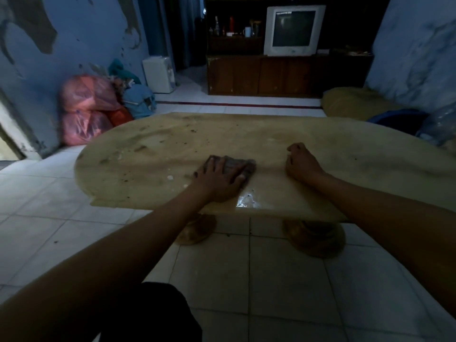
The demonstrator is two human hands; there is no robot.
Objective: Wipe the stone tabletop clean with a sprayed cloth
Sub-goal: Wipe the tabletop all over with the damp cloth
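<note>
The cloth [237, 166], grey and crumpled, lies flat on the stone tabletop [246, 137] near its front edge, pinned under the left hand [219, 180], whose fingers spread straight across it and press it down. Just right of that hand, apart from the cloth, the right hand [302, 161] rests on the stone as a curled fist holding nothing. A wet glint [246, 202] shines by the left wrist. Dark specks [182, 138] dot the surface beyond the cloth.
</note>
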